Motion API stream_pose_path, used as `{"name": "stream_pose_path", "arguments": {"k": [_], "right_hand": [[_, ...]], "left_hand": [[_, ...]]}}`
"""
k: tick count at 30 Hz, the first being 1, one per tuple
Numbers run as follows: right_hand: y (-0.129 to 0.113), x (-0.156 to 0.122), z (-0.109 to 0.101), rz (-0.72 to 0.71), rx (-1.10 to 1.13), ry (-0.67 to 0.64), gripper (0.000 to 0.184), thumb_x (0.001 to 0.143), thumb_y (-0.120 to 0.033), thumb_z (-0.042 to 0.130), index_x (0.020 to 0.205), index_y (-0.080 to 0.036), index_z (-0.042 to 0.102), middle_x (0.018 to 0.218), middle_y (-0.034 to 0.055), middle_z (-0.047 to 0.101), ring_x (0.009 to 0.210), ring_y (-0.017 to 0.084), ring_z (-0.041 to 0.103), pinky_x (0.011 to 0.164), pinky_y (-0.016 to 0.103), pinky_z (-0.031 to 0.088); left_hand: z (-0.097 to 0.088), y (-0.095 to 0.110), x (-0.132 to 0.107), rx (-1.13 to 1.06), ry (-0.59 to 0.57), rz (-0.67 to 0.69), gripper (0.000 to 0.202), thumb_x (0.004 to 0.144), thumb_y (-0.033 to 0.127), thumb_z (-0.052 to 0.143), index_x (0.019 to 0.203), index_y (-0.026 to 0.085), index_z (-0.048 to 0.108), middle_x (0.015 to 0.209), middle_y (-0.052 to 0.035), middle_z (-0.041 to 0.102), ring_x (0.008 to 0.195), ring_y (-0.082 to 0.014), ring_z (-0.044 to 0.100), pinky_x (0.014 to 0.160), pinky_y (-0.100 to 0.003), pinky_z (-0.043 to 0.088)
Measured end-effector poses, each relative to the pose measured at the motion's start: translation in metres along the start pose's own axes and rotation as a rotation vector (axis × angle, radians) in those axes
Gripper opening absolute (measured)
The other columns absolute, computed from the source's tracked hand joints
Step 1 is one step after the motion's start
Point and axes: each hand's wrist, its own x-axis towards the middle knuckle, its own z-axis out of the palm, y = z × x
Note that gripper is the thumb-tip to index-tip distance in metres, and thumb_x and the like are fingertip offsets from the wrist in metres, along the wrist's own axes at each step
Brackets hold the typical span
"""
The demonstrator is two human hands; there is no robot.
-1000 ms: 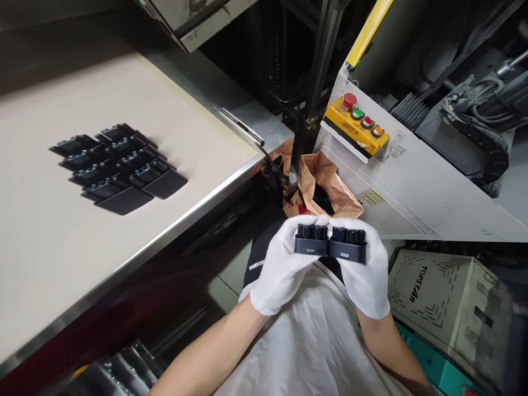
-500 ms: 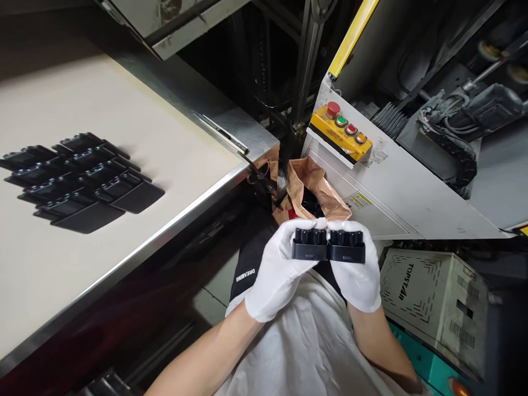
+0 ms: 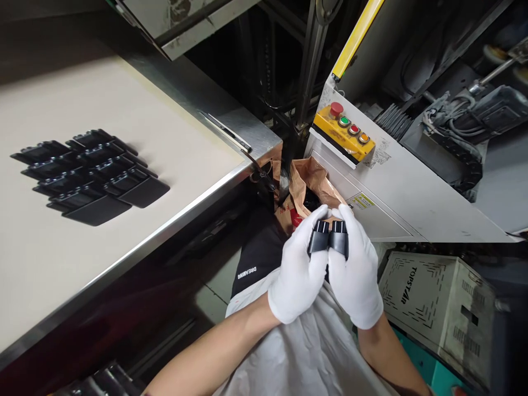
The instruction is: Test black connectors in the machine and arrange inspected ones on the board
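Both my hands wear white gloves and meet in front of my chest. My left hand is closed on a black plastic part, and my right hand is closed on a second black plastic part. The two parts stand side by side, touching, narrow ends up. Just beyond them an open brown paper bag holds dark pieces. Several similar black parts lie in overlapping rows on the cream table top to my left.
A yellow button box with red and green buttons sits on the white machine housing. A cardboard box marked TOPSTAR stands at lower right. The table has a metal edge. Dark machinery fills the background.
The two black parts, held flat and wide before, are now turned so their narrow ends face me, and my hands have drawn closer together around them.
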Motion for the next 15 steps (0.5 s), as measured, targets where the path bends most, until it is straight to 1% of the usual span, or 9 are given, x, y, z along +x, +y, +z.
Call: {"name": "stream_pose_path", "arguments": {"k": [3, 5, 7, 8, 9, 10, 11, 12, 15], "right_hand": [[0.005, -0.004, -0.001, 0.001, 0.040, -0.077, 0.076, 0.093, -0.012, 0.048, 0.167, -0.024, 0.031, 0.150, 0.0117, 0.064, 0.135, 0.028, 0.065, 0.109, 0.046, 0.062], [0.009, -0.009, 0.001, -0.009, 0.093, -0.115, 0.076, 0.096, -0.016, 0.048, 0.169, -0.024, 0.026, 0.153, 0.0132, 0.061, 0.139, 0.029, 0.062, 0.111, 0.048, 0.060], [0.015, -0.014, 0.004, -0.005, 0.149, -0.121, 0.070, 0.101, -0.020, 0.048, 0.168, -0.023, 0.028, 0.155, 0.0142, 0.059, 0.142, 0.029, 0.060, 0.113, 0.048, 0.059], [0.017, -0.017, 0.006, 0.002, 0.176, -0.112, 0.067, 0.102, -0.022, 0.049, 0.167, -0.023, 0.031, 0.154, 0.0143, 0.060, 0.141, 0.028, 0.060, 0.113, 0.047, 0.059], [0.020, -0.020, 0.008, 0.015, 0.205, -0.096, 0.063, 0.103, -0.024, 0.050, 0.165, -0.024, 0.036, 0.153, 0.0139, 0.061, 0.140, 0.027, 0.062, 0.113, 0.045, 0.059], [0.022, -0.022, 0.008, 0.030, 0.241, -0.076, 0.059, 0.104, -0.025, 0.052, 0.162, -0.025, 0.042, 0.150, 0.0129, 0.064, 0.137, 0.027, 0.064, 0.112, 0.044, 0.059], [0.024, -0.024, 0.008, 0.048, 0.284, -0.055, 0.055, 0.103, -0.026, 0.055, 0.158, -0.026, 0.048, 0.147, 0.0114, 0.067, 0.134, 0.026, 0.066, 0.111, 0.042, 0.060], [0.025, -0.025, 0.006, 0.071, 0.329, -0.038, 0.051, 0.102, -0.026, 0.058, 0.153, -0.027, 0.054, 0.143, 0.0097, 0.069, 0.131, 0.025, 0.068, 0.111, 0.041, 0.060], [0.023, -0.021, -0.005, 0.161, 0.479, 0.009, 0.043, 0.093, -0.025, 0.075, 0.136, -0.028, 0.068, 0.132, 0.0059, 0.076, 0.119, 0.023, 0.075, 0.106, 0.037, 0.063]], "left_hand": [[0.001, -0.004, 0.001, -0.143, -0.012, -0.130, 0.057, 0.088, 0.008, 0.057, 0.143, 0.018, 0.061, 0.147, -0.0078, 0.066, 0.138, -0.0260, 0.060, 0.126, -0.043, 0.041], [0.001, -0.006, 0.004, -0.362, -0.056, -0.264, 0.062, 0.079, 0.007, 0.059, 0.140, 0.019, 0.064, 0.145, -0.0066, 0.067, 0.138, -0.0271, 0.060, 0.125, -0.042, 0.043], [-0.001, -0.006, 0.006, -0.635, -0.146, -0.472, 0.066, 0.073, 0.008, 0.060, 0.137, 0.020, 0.067, 0.143, -0.0057, 0.068, 0.132, -0.0278, 0.064, 0.115, -0.040, 0.052], [-0.003, -0.006, 0.007, -0.748, -0.187, -0.576, 0.065, 0.073, 0.010, 0.060, 0.137, 0.022, 0.067, 0.143, -0.0055, 0.068, 0.127, -0.0276, 0.067, 0.108, -0.039, 0.057], [-0.005, -0.006, 0.007, -0.821, -0.214, -0.655, 0.063, 0.076, 0.012, 0.061, 0.138, 0.023, 0.067, 0.143, -0.0056, 0.068, 0.122, -0.0273, 0.069, 0.101, -0.038, 0.060], [-0.009, -0.005, 0.007, -0.845, -0.229, -0.695, 0.060, 0.080, 0.015, 0.063, 0.139, 0.024, 0.067, 0.143, -0.0063, 0.068, 0.119, -0.0273, 0.070, 0.097, -0.038, 0.062], [-0.013, -0.004, 0.006, -0.824, -0.234, -0.686, 0.056, 0.084, 0.020, 0.066, 0.140, 0.025, 0.067, 0.143, -0.0071, 0.068, 0.119, -0.0276, 0.071, 0.095, -0.038, 0.062], [-0.017, -0.003, 0.006, -0.763, -0.237, -0.632, 0.054, 0.088, 0.024, 0.069, 0.142, 0.025, 0.066, 0.144, -0.0080, 0.067, 0.121, -0.0282, 0.070, 0.097, -0.038, 0.062], [-0.032, 0.000, 0.004, -0.418, -0.239, -0.327, 0.054, 0.089, 0.027, 0.077, 0.143, 0.027, 0.068, 0.147, -0.0088, 0.066, 0.132, -0.0289, 0.063, 0.113, -0.041, 0.054]]}}
